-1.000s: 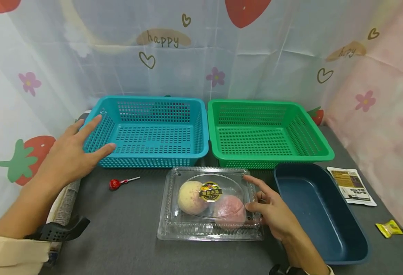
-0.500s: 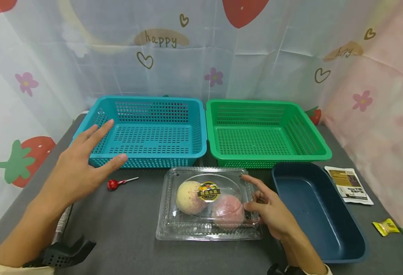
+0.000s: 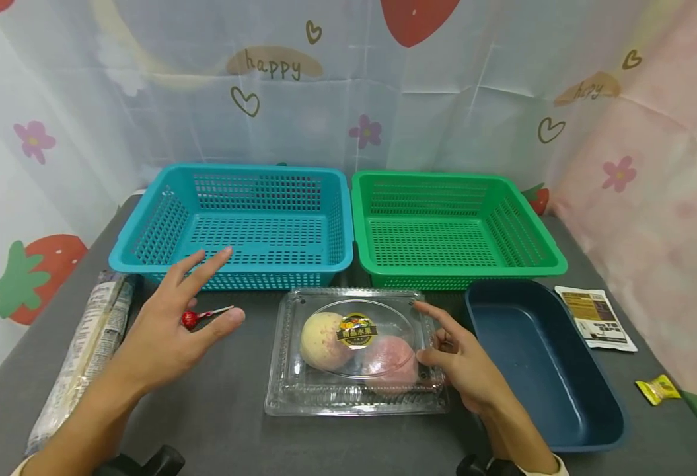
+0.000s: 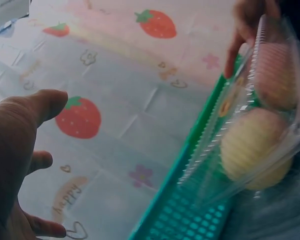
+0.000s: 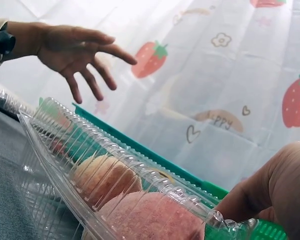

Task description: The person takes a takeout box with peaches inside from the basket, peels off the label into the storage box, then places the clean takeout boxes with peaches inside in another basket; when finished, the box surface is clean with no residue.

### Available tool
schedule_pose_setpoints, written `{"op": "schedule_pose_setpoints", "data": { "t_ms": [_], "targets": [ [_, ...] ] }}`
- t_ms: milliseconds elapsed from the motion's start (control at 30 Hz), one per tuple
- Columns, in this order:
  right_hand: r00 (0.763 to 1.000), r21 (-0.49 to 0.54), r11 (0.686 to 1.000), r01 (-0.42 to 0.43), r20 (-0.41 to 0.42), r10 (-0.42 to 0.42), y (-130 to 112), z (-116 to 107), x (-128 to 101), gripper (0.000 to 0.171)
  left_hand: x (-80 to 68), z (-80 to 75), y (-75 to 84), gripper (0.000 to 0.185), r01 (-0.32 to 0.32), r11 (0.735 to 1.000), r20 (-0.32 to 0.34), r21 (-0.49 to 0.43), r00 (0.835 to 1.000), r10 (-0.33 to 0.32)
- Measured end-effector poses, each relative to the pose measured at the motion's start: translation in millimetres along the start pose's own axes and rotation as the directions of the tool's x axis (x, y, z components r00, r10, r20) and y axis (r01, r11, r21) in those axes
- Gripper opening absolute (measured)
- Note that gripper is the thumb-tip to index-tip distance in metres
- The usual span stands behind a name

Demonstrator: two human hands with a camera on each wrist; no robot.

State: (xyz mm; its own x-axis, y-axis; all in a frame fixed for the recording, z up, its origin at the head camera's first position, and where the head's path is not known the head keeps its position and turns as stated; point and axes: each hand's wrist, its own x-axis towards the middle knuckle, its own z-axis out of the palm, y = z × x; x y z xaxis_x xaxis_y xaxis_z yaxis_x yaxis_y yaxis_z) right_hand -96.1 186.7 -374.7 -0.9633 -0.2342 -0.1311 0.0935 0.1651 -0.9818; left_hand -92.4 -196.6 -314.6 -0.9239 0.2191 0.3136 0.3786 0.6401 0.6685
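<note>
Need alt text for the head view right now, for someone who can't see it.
A right hand touches a clear fruit box on a grey table; the open left hand hovers above a red lollipop. Behind stand a blue basket and a green basket.

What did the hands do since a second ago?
The left hand came away from the blue basket toward the clear fruit box, and now hovers open over the lollipop. It has grabbed nothing. The right hand stayed on the box's right edge, and the box, both baskets and the dark tray did not move.
</note>
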Motion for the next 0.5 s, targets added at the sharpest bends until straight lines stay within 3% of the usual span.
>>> {"op": "schedule_pose_setpoints", "data": {
  "t_ms": [500],
  "targets": [
    [0.999, -0.05, 0.998, 0.029, -0.02, -0.03, -1.6, 0.8, -0.2, 0.07, -7.0, 40.7, -11.1, 0.069, 0.074, 0.993, 0.15, -0.095, 0.987, -0.059]
  ]
}}
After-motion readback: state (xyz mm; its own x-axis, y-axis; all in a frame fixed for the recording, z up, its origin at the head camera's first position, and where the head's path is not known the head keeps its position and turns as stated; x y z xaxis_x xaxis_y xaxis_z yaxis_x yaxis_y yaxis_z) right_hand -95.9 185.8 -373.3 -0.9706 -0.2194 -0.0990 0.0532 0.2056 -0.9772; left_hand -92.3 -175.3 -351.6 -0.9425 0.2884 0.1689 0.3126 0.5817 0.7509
